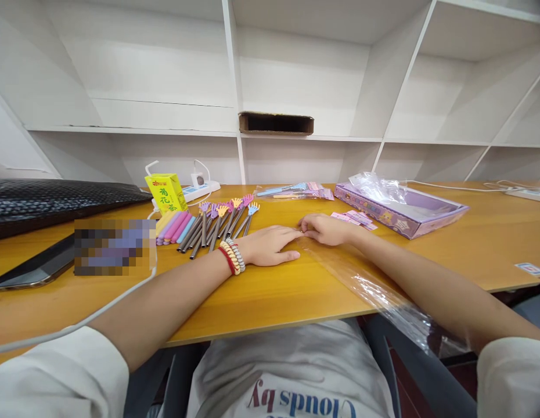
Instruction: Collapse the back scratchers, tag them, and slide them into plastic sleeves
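My left hand (272, 245) lies palm down on the wooden table, its thumb apart from the fingers, with beaded bands round the wrist. Its fingertips meet those of my right hand (324, 229), which is curled in a pinch at the end of a long clear plastic film (366, 284). The film runs under my right forearm and over the table's front edge. Left of my left hand lie several metal sticks with small coloured hand-shaped tops (224, 213), beside pink, blue and yellow foam tubes (178, 226).
A yellow drink carton (166, 193) and a power strip (202, 189) stand behind the tubes. Packaged pieces (296, 191) lie at the back. Pink cards (355, 219) lie near an open purple box (400, 217) with plastic in it. A tablet (35, 267) and a white cable (122, 296) are left.
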`<state>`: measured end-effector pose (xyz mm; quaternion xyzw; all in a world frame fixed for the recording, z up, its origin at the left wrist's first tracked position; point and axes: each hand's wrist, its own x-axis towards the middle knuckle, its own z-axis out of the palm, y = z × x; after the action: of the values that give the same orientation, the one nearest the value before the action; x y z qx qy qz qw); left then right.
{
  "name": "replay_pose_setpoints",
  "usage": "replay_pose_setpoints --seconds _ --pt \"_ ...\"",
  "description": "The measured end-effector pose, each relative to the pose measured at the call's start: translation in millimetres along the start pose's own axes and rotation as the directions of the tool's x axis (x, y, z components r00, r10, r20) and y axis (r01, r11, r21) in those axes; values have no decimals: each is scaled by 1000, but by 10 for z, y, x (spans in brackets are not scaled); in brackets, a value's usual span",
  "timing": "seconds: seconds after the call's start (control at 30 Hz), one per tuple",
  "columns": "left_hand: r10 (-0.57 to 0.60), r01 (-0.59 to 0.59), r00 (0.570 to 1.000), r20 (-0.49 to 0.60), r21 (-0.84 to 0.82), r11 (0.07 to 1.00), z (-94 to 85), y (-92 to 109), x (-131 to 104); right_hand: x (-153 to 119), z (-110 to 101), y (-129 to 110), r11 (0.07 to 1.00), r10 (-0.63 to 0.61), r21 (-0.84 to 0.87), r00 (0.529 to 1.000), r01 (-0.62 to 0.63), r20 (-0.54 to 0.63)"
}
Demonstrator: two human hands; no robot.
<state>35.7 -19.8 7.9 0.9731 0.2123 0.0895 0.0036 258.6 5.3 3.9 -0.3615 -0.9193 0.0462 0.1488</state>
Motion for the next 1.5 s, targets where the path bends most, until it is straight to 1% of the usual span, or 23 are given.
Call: replay_pose_setpoints --seconds 0.27,0.43,0.53,0.8,1.03,1.27,1.5 --pt "-45 44 999 22 36 998 1 7 -2 3 15 18 1000 -20 -1 999 20 -28" --pt "-70 69 997 16 52 996 15 3 -2 -1 8 -5 996 -87 -17 995 87 -56" --pt "-77 77 997 10 52 996 24 -2 1 -6 1 -20 995 -100 -15 992 99 -71" --pt "-81 82 997 -14 74 994 22 6 10 4 6 -23 998 -54 18 996 55 -66" --pt "-102 104 994 -25 98 990 17 16 14 6 15 -21 999 -47 3 995 48 -88" --pt "-108 109 994 -24 90 990 25 9 13 -2 -7 -33 999 -5 -44 999 4 -31" --pt "-122 123 992 -19 99 987 36 2 19 -11 -23 -49 999 -2 -41 999 0 -34"
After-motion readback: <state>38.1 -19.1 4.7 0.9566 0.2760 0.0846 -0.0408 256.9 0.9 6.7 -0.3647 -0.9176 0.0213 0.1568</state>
